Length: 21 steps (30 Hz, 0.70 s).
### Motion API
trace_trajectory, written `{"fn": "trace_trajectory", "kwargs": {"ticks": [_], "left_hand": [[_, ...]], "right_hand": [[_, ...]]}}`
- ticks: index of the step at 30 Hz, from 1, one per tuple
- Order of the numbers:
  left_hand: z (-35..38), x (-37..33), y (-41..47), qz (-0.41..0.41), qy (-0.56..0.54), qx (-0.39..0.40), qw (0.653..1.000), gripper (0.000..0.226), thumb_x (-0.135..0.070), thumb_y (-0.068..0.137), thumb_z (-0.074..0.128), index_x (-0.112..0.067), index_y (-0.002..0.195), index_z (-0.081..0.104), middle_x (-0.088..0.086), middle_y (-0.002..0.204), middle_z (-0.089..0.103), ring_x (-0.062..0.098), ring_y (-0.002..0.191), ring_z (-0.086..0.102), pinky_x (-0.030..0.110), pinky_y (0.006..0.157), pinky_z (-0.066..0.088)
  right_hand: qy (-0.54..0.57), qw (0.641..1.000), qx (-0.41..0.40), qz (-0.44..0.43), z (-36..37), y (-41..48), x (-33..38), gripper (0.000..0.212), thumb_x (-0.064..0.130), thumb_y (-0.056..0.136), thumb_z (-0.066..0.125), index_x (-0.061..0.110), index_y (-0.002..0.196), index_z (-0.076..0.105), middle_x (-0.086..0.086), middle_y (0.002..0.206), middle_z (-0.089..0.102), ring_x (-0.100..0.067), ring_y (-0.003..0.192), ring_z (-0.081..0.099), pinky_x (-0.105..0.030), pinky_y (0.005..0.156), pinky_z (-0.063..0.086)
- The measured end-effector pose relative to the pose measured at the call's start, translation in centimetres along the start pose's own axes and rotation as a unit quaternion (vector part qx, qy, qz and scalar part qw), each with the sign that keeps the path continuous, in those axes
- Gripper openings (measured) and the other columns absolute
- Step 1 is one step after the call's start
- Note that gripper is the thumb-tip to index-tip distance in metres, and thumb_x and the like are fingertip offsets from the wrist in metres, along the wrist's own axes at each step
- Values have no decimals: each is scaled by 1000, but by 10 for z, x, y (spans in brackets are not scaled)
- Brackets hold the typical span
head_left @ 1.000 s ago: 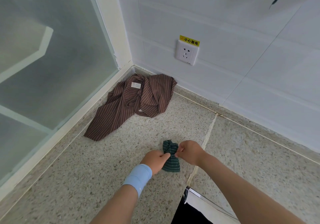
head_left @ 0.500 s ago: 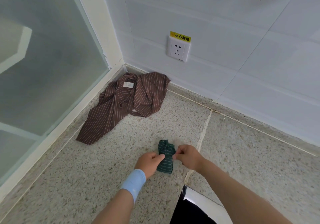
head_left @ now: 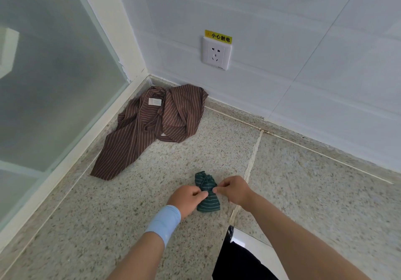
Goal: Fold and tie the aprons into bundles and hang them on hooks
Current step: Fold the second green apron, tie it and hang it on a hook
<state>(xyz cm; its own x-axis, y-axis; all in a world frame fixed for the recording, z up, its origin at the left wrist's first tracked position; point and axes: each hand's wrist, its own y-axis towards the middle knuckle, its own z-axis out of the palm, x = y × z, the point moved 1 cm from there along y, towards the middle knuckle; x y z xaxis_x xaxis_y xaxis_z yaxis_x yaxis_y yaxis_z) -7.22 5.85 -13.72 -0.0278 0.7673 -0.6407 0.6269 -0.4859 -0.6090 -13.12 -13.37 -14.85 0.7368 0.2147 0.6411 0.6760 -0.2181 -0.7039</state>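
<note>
Down on the speckled stone floor [head_left: 134, 219], head view only, so one pass through it

My left hand [head_left: 188, 197], pale blue wristband [head_left: 163, 222] behind it, pinches at the waist of the small dark green striped apron bundle [head_left: 207, 194]; my right hand [head_left: 233, 189] pinches the same waist from the other side. Both hands closed on the bundle's tie, fingertips nearly meeting at the middle. I cannot make out the tie ends themselves; they are too small under my fingers. Bundle lies on the floor just in front of me, beside the pale grout line [head_left: 252, 156], cinched in the centre with cloth flaring above and below.

Judgement on handling: light, soft, fully compressible cloth. It will sag and spring open if the knot is slack, so take hold at the cinched waist or by the tie, not by the flared ends. No fragility; little slip.

Farther off, in the corner where the frosted glass panel [head_left: 54, 84] meets the white tiled wall [head_left: 303, 73], the brown pinstriped apron [head_left: 149, 127] lies loose and crumpled, white label up, not yet folded. White wall socket [head_left: 216, 53] with a yellow warning sticker [head_left: 218, 37] sits above it. No hooks in view
</note>
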Motion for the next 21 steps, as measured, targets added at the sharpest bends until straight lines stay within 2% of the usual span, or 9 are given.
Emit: {"fn": "trace_trajectory", "kwargs": {"ticks": [3,7,9,12,13,15,18,21], "left_hand": [[7,0,-7,-17,-118,-45,992,41,-31,96,58,-16,59,49,-1,58,46,11,55,41,26,59,30],[20,1,-23,-18,-148,-81,986,43,-27,96,58,-16,56,45,-2,54,42,13,53,38,26,58,29],[23,0,-30,-16,-149,-91,984,48,-28,96,58,-21,52,40,-6,50,38,12,51,35,26,56,28],[27,6,-38,-20,-146,-95,984,50,-28,96,57,-24,50,36,-10,47,35,11,50,32,27,55,27],[27,8,-40,-19,-135,-90,987,47,-29,97,55,-23,53,39,-9,50,37,11,51,34,27,56,28],[26,11,-41,-4,-85,-78,993,36,-30,100,48,-22,64,49,-10,57,45,10,56,41,28,58,32],[17,14,-41,44,53,-74,995,22,-32,105,33,-29,92,51,-13,75,58,8,65,54,24,57,39],[7,4,-36,96,141,-97,981,22,-32,106,27,-23,106,47,-7,71,53,11,60,48,28,54,36]], "right_hand": [[25,1000,-12,8,1,1,4,19,23,78,85,6,76,76,1,58,58,-10,47,46,-23,48,41],[9,1000,5,2,-4,2,9,14,20,76,86,13,71,75,14,44,56,-2,45,45,-15,43,36],[-20,1000,10,-3,-6,5,8,14,24,74,87,14,74,77,13,55,63,-3,54,51,-16,49,40],[-65,998,3,-10,-2,6,5,16,29,72,88,16,74,79,-2,79,75,-11,74,64,-25,68,54],[-72,997,-2,-13,1,4,4,14,29,73,88,18,73,79,-2,80,75,-12,75,64,-27,72,55],[-103,994,-5,-34,5,2,6,12,30,76,85,21,73,78,3,76,73,-9,71,62,-25,68,53],[-156,986,-12,-57,5,2,13,15,35,79,82,22,76,77,7,76,69,-8,72,61,-24,64,50],[-200,978,-15,-60,8,-2,21,14,35,80,80,22,76,76,7,77,69,-9,75,63,-22,63,49]]}}
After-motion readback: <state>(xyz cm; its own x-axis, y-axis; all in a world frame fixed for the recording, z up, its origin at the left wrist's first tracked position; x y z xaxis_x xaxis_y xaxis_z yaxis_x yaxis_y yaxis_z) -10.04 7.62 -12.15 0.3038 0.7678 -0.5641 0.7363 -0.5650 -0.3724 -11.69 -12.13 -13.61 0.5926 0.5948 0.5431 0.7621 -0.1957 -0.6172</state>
